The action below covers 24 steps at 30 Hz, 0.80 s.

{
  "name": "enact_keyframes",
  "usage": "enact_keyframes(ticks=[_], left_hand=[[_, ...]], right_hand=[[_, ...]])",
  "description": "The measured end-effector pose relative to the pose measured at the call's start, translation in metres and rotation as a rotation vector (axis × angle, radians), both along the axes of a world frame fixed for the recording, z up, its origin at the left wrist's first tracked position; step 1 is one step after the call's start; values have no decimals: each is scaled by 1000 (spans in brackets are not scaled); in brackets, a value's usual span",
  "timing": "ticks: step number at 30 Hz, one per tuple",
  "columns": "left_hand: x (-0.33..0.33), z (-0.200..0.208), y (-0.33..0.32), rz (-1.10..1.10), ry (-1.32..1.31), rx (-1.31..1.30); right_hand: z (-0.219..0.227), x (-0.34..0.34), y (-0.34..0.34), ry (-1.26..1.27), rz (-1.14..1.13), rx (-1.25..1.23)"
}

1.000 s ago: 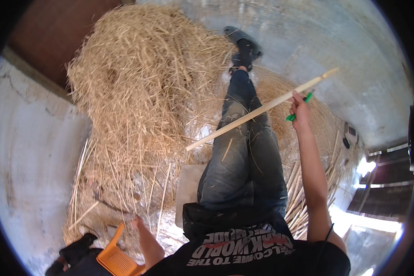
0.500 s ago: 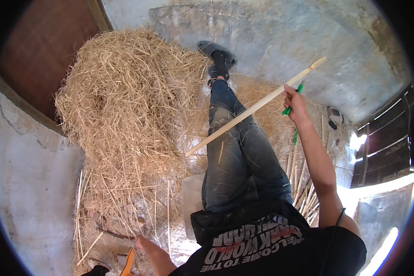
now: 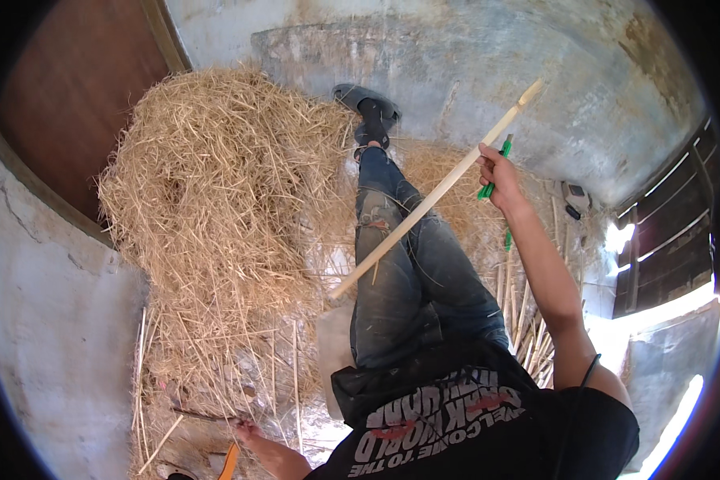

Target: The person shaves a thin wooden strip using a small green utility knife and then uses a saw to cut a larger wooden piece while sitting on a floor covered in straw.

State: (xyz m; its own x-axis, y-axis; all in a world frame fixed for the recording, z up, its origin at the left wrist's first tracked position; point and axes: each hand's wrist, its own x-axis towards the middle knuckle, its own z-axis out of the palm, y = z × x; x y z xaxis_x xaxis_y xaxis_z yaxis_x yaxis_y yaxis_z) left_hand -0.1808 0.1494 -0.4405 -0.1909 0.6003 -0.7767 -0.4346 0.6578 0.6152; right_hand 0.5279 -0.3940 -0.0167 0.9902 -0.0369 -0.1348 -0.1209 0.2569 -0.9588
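Stick (image 3: 436,192) gripped by right hand (image 3: 496,172) with green tool (image 3: 492,172); crowded grip may slip. Left hand (image 3: 248,432) unclear.

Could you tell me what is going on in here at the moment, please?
A person sits on the floor with legs stretched out beside a big straw pile. The right hand is raised, gripping a long pale wooden stick together with a green-handled tool; the stick slants down across the jeans. The left hand is low by the floor among loose stalks, touching a thin dark stick. An orange object lies just beside it.
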Motion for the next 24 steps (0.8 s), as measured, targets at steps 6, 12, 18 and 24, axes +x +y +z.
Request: enact_keyframes(ticks=[6,12,18,24], left_hand=[[13,13,0,5,-64,134],[30,25,-3,26,-189,297],[46,47,-1,40,-390,483],[98,86,-36,-168,-342,334]], right_hand=[[-5,-9,-2,54,-19,51],[-12,-22,-26,97,-70,65],[-20,-30,-35,98,-72,155],[-36,-36,-41,100,44,207]])
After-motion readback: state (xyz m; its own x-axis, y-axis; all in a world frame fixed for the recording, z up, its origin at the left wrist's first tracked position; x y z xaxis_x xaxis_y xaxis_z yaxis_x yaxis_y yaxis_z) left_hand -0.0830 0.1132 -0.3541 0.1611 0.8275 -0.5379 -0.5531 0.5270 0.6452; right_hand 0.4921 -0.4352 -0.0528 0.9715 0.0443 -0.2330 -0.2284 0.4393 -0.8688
